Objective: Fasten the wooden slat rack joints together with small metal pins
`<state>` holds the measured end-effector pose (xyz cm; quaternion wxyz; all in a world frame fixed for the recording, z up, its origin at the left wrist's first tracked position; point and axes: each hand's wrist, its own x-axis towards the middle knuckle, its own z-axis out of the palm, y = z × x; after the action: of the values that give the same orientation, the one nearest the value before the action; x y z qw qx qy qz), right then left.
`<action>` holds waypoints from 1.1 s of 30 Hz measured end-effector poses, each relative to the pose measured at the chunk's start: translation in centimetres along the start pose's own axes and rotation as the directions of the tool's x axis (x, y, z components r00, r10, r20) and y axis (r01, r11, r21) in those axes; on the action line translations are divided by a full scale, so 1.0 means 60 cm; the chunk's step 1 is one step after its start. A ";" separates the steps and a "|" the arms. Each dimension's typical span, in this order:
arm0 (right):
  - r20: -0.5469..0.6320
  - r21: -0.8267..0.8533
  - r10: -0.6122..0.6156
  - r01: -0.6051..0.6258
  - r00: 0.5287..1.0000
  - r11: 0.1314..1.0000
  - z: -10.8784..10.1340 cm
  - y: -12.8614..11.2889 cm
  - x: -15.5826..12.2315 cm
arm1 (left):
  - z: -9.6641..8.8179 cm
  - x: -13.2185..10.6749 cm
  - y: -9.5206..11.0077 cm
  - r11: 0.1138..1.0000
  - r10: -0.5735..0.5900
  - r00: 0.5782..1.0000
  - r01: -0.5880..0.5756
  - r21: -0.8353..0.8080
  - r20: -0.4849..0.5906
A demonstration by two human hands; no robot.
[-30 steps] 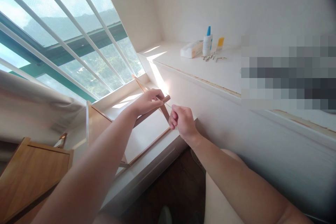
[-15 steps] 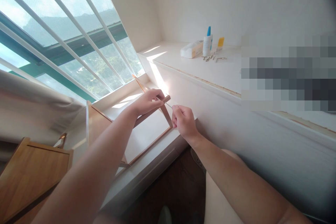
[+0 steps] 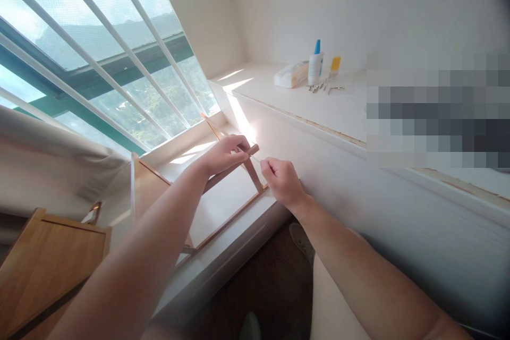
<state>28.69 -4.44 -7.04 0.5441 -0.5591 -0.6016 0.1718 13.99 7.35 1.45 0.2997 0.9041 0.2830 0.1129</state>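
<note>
Wooden frame [image 3: 253,176]: appears to rest on the window sill [image 3: 239,221], its upper bar raised between the 2 hands.
Left hand [image 3: 227,154]: fingers wrapped around the upper bar near its end; a firm hold here should stop the frame rocking.
Right hand [image 3: 282,178]: fingers curled tight, pinching a thin metal tool [image 3: 255,159]; short, even wrist turns would likely serve best.
Tool angle: the tool spans from the right fingers to the bar; best lined up straight with whatever it meets, too small to tell.
Tool tip: close to the left fingers, so moderate pressure seems wise in case it slips.
Small metal pieces [image 3: 316,87]: on the ledge [image 3: 342,117] beside a white bottle [image 3: 316,68], well apart from both hands.
</note>
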 end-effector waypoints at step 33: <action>0.165 -0.380 -0.079 0.137 0.983 0.915 -0.018 -0.021 0.003 | -0.001 -0.001 0.000 1.000 -0.003 1.000 0.003 0.024 0.008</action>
<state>29.05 -5.15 -5.56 0.3852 -0.6077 -0.6920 0.0590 13.91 7.37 1.50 0.2903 0.9075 0.2845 0.1057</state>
